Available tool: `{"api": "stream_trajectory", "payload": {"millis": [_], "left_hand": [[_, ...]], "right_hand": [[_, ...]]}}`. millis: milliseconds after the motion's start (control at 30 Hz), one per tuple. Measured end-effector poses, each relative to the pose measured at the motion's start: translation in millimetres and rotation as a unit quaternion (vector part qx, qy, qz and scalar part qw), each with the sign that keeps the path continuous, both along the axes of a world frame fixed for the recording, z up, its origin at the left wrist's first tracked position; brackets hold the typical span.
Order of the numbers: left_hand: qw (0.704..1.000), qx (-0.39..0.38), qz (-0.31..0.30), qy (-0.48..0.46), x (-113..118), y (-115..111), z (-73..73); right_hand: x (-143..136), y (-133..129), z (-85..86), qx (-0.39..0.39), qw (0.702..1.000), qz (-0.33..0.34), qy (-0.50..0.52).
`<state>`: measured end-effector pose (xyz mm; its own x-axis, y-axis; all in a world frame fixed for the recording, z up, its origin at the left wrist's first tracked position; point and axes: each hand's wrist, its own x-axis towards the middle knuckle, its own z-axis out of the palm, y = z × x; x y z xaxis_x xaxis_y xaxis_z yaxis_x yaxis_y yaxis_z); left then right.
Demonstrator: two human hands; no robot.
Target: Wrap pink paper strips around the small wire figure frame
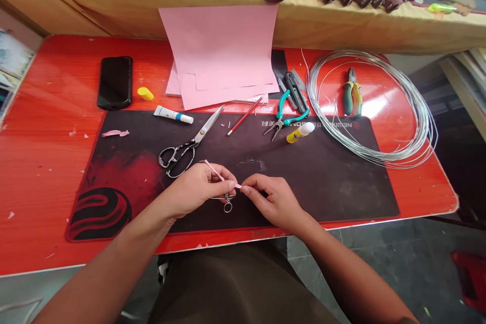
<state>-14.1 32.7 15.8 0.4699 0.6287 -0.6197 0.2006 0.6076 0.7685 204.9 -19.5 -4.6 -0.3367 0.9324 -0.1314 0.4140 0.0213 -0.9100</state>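
My left hand (203, 187) is closed on a small bent wire frame (228, 206) with a loop at its lower end. Part of the wire is wrapped in pink paper (213, 169). A narrow pink paper strip (238, 186) runs from my left fingertips to my right hand (271, 197), which pinches its end between thumb and forefinger. Both hands hover over the front of the dark desk mat (322, 187). Just beyond my left hand lie large scissors (190, 147) with black handles. How the strip joins the wire is hidden by my fingers.
Pink paper sheets (224, 50) lie at the back. A glue stick (299, 132), teal-handled pliers (283, 116), a utility knife (296, 93) and a red pencil (245, 116) are mid-table. On the right sit a wire coil (417, 111) and pliers (353, 93); on the left, a phone (115, 82).
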Motion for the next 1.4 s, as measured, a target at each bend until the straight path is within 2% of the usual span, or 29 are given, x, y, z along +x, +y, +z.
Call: {"api": "stream_trajectory", "payload": {"millis": [300, 633, 800, 967, 1233, 1400], "left_hand": [[0.999, 0.028, 0.022, 0.030, 1.9, -4.7, -1.5], [0.994, 0.084, -0.003, 0.076, -2.4, -10.8, 3.2], [0.988, 0.114, 0.001, 0.107, -0.7, -15.4, 4.2], [0.988, 0.118, 0.003, 0.103, 1.8, -16.4, 4.8], [0.997, 0.029, 0.057, 0.048, 4.7, -13.9, -1.7], [0.997, -0.011, 0.069, 0.026, 5.9, -11.0, -6.9]], "right_hand": [[-1.1, 3.4, 3.1, -0.026, 1.000, -0.006, 0.008], [-1.1, 2.1, 7.7, -0.069, 0.997, -0.010, 0.043], [-2.2, 2.5, 8.6, 0.006, 0.999, -0.033, 0.011], [-7.5, 3.2, 6.0, 0.108, 0.992, -0.007, -0.060], [-10.1, 2.8, -4.9, 0.292, 0.945, 0.031, -0.146], [-10.8, 1.8, -7.9, 0.335, 0.923, 0.040, -0.186]]}}
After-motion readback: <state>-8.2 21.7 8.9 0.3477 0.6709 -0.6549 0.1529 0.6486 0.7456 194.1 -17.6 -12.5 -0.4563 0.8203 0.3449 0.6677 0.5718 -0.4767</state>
